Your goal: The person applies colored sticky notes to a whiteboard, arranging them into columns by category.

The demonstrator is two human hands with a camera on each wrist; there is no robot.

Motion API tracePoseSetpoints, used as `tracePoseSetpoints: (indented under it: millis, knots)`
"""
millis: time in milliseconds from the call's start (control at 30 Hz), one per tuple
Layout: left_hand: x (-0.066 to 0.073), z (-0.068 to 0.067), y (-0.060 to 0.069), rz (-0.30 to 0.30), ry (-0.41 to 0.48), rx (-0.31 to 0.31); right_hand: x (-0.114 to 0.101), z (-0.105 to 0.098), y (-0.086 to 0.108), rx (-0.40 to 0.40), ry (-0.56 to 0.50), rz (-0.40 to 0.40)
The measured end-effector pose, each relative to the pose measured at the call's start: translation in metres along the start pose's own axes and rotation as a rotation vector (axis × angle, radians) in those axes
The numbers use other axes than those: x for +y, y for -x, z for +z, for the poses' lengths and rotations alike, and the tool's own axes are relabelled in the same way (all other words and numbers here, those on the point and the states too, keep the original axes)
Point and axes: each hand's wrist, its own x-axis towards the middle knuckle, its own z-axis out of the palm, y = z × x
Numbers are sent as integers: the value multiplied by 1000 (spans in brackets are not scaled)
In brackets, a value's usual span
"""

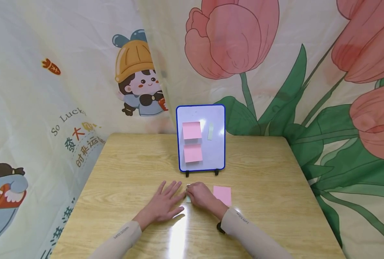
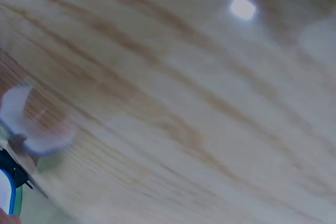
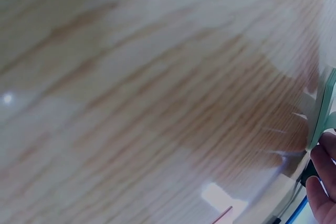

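Observation:
A small strip-shaped pad of pale green sticky notes (image 1: 188, 199) lies on the table in front of the whiteboard, partly hidden by my right hand (image 1: 201, 194). The curled fingers of that hand pinch the pad. In the right wrist view, its fingertips meet one end of the light green sticky note pad (image 3: 321, 107) at the right edge. My left hand (image 1: 166, 204) is spread out over the table just left of the pad, its fingers straight and holding nothing. A pink sticky note pad (image 1: 222, 195) lies beside the right wrist.
A blue-framed whiteboard (image 1: 214, 154) stands on black feet behind the hands. It bears two pink sticky notes (image 1: 192, 130) on its left side and a pale green strip (image 1: 210, 131) at upper right. Printed cloth (image 1: 172, 43) hangs behind the wooden table (image 1: 130, 154).

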Motion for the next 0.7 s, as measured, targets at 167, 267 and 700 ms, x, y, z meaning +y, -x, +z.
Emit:
tracePoseSetpoints:
  millis: [167, 267, 700]
  knots:
    - [4, -5, -2, 9, -13, -29, 0, 1, -2, 20, -3, -4]
    - [5, -6, -3, 4, -30, -39, 0, 1, -3, 15, -8, 2]
    - [9, -8, -7, -10, -18, -109, -3, -5, -5, -29, -44, 60]
